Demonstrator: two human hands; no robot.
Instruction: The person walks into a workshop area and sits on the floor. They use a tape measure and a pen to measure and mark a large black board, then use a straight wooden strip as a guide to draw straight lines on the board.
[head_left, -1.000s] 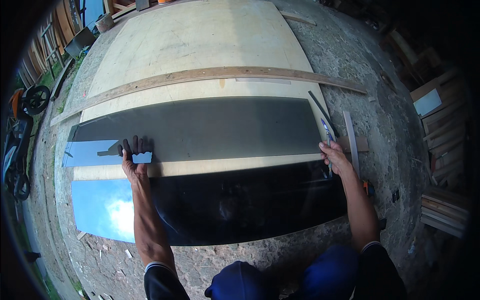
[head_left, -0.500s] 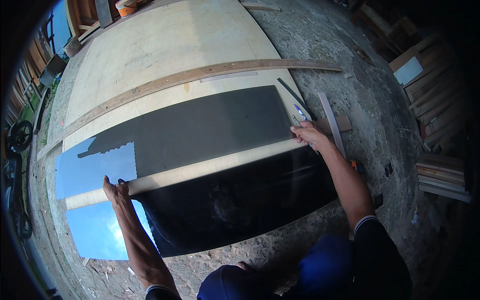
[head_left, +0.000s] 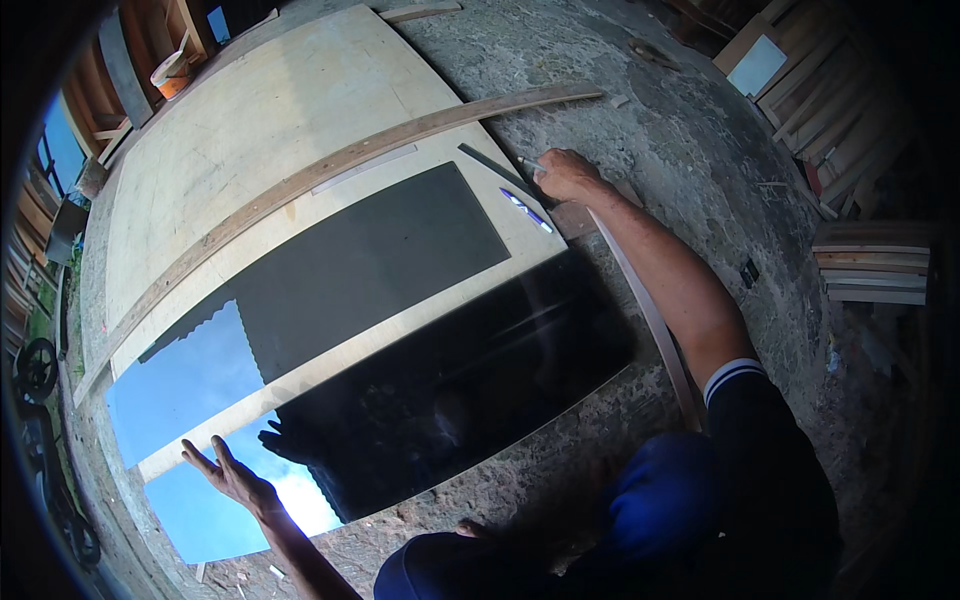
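Two glossy mirror-like sheets lie side by side, reflecting sky and dark shapes. The far sheet (head_left: pixel 370 270) rests on a large plywood board (head_left: pixel 250 130). The near sheet (head_left: pixel 480 380) lies closer to my knees, with a band of bare plywood between them. Above the left end of the near sheet is my left hand (head_left: pixel 235 478), fingers spread and holding nothing; whether it touches the surface I cannot tell. My right hand (head_left: pixel 567 177) is closed round a slim pen-like tool (head_left: pixel 530 164) beyond the board's right edge. A purple-and-white pen (head_left: pixel 526 211) lies on the plywood nearby.
A long wooden batten (head_left: pixel 400 135) crosses the plywood. A short dark strip (head_left: pixel 496 173) lies near its right edge. Beneath my right forearm runs a pale thin strip (head_left: pixel 645 300). Stacked timber (head_left: pixel 870 260) stands at right, an orange-and-white bucket (head_left: pixel 171 75) at far left.
My right hand has moved away past the board's right edge, leaving the purple-and-white pen on the plywood. My left hand has come off the band between the sheets and spread its fingers. The view has shifted.
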